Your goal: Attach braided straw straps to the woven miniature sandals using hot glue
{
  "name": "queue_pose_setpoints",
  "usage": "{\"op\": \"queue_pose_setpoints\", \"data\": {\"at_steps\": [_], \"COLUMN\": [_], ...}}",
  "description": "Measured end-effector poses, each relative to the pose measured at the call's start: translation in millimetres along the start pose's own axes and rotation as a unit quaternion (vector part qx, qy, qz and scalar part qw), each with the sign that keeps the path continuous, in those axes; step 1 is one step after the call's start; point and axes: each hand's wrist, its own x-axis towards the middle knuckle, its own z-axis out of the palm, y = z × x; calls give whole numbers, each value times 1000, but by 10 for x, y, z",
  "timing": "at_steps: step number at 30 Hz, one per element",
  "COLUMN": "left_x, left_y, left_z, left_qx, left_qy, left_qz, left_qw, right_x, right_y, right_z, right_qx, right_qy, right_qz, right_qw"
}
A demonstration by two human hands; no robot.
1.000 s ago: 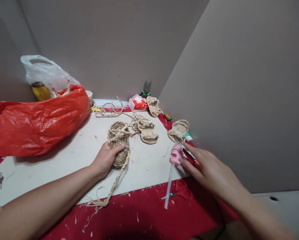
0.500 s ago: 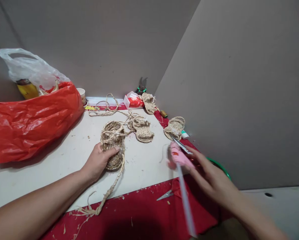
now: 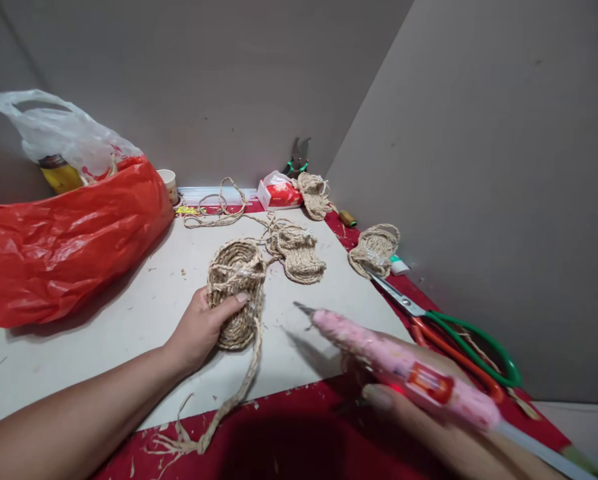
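My left hand (image 3: 203, 327) grips a small woven straw slipper (image 3: 236, 267) at its near left side, thumb pressed on top of the sole. A braided straw cord (image 3: 246, 380) trails from the slipper toward me and ends in loose strands. In my right hand (image 3: 403, 407) is a pink hot glue gun (image 3: 379, 353), its metal nozzle pointing left toward the slipper. A clear glue stick (image 3: 533, 447) sticks out of the gun's back end. Another straw slipper (image 3: 299, 257) lies just beyond, on the white board (image 3: 179, 373).
Scissors with green and red handles (image 3: 429, 313) lie at the right, tips by a straw slipper (image 3: 376, 247). Behind are a tissue pack (image 3: 280, 192), pliers (image 3: 299, 157), one more slipper (image 3: 315, 195) and a paper cup (image 3: 167, 183). A red plastic bag (image 3: 73, 247) fills the left.
My right hand has lifted the pink glue gun from the right side and brought it nearer, nozzle now toward the slipper. The green-handled scissors are uncovered. My left hand keeps its hold.
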Motion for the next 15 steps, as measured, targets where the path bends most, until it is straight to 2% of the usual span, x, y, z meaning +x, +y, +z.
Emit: {"op": "queue_pose_setpoints", "data": {"at_steps": [3, 5, 13, 15], "left_x": [10, 18, 38, 40], "left_y": [-3, -8, -30, -34], "left_z": [-3, -6, -4, -8], "left_qx": [2, 1, 22, 33], "left_qy": [1, 3, 10, 6], "left_qz": [-2, -5, 4, 6], "left_qw": [1000, 1000, 1000, 999], "right_x": [120, 187, 285, 287], "right_y": [-66, -104, -118, -103], "right_z": [1, -4, 99, 133], "right_qx": [26, 30, 44, 51], "right_qy": [-77, -105, -134, -115], "right_qz": [-21, -22, -13, -14], "right_qw": [996, 994, 990, 992]}}
